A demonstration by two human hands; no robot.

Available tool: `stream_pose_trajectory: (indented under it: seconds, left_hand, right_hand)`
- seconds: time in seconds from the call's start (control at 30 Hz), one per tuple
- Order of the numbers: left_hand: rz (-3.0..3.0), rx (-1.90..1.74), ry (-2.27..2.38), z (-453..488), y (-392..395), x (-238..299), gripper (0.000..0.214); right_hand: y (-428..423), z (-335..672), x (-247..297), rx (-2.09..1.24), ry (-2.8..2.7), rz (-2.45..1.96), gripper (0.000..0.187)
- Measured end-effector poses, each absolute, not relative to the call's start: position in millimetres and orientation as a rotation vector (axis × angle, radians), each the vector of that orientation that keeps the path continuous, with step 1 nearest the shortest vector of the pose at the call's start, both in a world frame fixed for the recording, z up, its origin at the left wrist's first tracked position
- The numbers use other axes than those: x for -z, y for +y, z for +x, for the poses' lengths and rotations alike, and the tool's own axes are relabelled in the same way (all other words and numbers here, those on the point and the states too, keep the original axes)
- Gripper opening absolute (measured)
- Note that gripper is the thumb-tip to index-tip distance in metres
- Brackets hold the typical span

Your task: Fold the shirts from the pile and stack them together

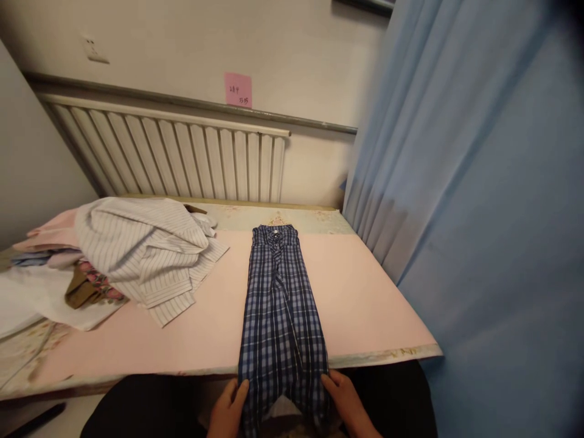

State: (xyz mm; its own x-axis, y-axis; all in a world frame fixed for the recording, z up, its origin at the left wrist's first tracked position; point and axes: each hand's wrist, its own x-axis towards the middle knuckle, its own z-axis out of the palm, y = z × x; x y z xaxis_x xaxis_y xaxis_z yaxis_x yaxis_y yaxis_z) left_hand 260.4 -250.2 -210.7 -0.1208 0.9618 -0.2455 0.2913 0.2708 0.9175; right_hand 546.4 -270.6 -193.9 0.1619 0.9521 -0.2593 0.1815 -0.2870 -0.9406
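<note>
At the left of the tabletop (328, 219), a rumpled striped garment (146, 243), pale with thin dark lines, lies heaped beside a crumpled white cloth (45, 292). To the right of the heap, at the near edge, is the left hand (227, 409), its thumb on top and its fingers closed on the near left side of the plaid trousers (278, 304).

The trousers stretch lengthwise across the pink sheet (360, 280) at the middle of the tabletop, their near ends hanging past the edge. They are dark navy, checked with lighter blue blocks and crossed by fine whitish lines. The waistband (289, 236) lies at the far end, gathered into small puckers, with a small pale spot at its centre. Below that, a front placket runs nearer, and loose creases slant down the middle. The cloth is narrow at the waist and broader nearer, parting into two legs between the hands.

The right hand (349, 401) grips the near right side in the same way, thumb uppermost. Farther right hangs a pleated blue curtain (433, 213).
</note>
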Motion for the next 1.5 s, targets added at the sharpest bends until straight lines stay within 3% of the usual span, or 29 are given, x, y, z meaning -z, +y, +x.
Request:
stream_pose_trajectory:
  seconds: [0.27, 0.77, 1.13, 1.5]
  left_hand:
    - [1.283, -0.835, 1.705, 269.4, -247.5, 211.0, 0.057]
    - [1.370, -0.675, 1.803, 279.3, -253.9, 226.0, 0.040]
    - [1.083, -0.914, 1.411, 251.1, -248.0, 222.8, 0.041]
    - [0.922, -0.912, 1.275, 243.1, -248.1, 232.7, 0.050]
  right_hand:
    - [-271.5, 545.9, 192.5, -1.190, -1.088, -1.606, 0.046]
    - [-271.3, 548.5, 195.2, -1.260, -1.129, -1.590, 0.050]
    - [-272.8, 559.7, 199.4, -1.306, -1.107, -1.511, 0.048]
    - [-270.5, 565.0, 215.2, -1.320, -1.136, -1.490, 0.044]
